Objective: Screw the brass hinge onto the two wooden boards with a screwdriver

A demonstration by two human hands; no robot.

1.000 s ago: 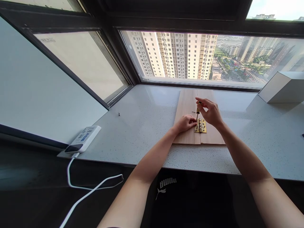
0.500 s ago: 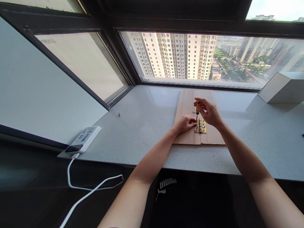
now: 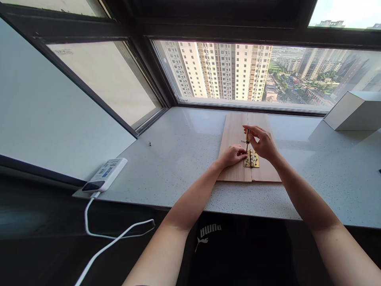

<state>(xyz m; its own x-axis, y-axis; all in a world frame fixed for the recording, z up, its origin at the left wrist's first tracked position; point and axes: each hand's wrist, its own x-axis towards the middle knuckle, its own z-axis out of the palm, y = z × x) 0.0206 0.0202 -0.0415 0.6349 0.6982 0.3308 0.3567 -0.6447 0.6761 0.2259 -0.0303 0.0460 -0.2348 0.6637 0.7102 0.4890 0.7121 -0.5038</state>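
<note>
My right hand [image 3: 262, 141] is closed around the handle of a screwdriver [image 3: 247, 137], which stands nearly upright with its tip down. Beneath it lies a brass hinge [image 3: 255, 158], spread flat across the seam of two light wooden boards [image 3: 233, 135]. Several small screws show on the hinge leaves. My left hand [image 3: 233, 154] rests on the left board, its fingertips pinched together by the screwdriver tip at the hinge's upper left corner. What those fingertips hold is too small to make out. A small loose screw [image 3: 243, 141] seems to lie on the board above.
The boards lie on a speckled white sill [image 3: 178, 159] under the windows. At far left sits a white power bank [image 3: 108, 172] with a white cable [image 3: 110, 244]. A tiny screw-like piece [image 3: 150, 143] stands on the sill. At right is a white box [image 3: 354, 111].
The fingers of my right hand have shifted slightly on the screwdriver handle and now cover more of its top. My left hand and the boards stay in place.
</note>
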